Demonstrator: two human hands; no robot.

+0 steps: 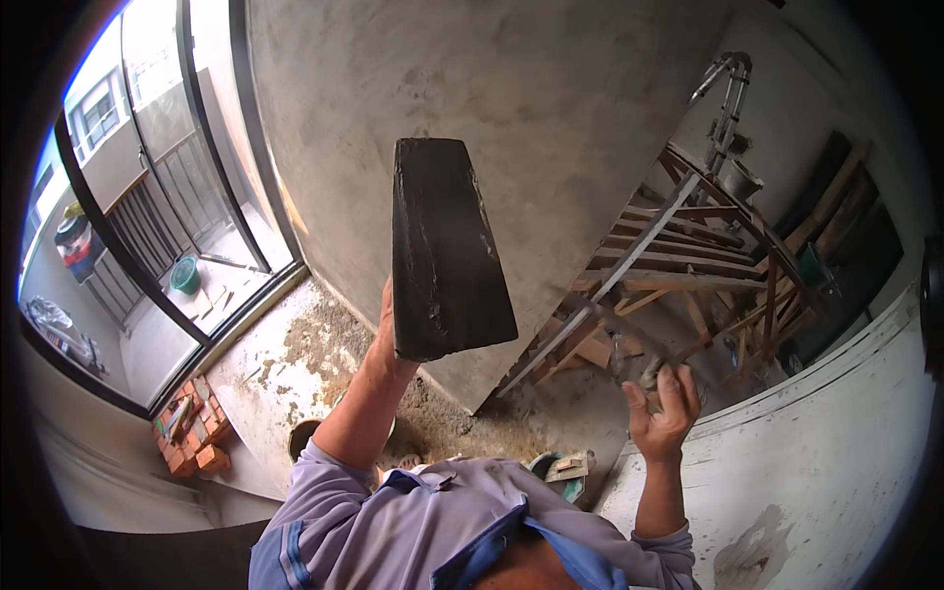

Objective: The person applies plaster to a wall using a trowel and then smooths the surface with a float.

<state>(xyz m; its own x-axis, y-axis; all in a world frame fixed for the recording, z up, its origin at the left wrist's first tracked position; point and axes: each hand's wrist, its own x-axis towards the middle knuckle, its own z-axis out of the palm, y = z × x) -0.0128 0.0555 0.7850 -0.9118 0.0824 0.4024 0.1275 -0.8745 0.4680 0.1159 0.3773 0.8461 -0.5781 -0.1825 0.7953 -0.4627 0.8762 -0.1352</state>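
Note:
My left hand (387, 313) is mostly hidden behind a long black tapered board (450, 251), gripping it upright in front of the grey plastered wall (565, 118). My right hand (661, 408), lower at the right, has its fingers curled on the handle of a trowel (631, 344), whose blade is blurred and angled up to the left, clear of the board.
A sloped wooden scaffold (678, 270) with a metal edge fills the right background. Bricks with tools (187, 433) lie by a glazed door (138, 197) at left, a green bucket (185, 275) beyond. A container (303, 438) and plastering tools (565, 470) are on the dirty floor near me.

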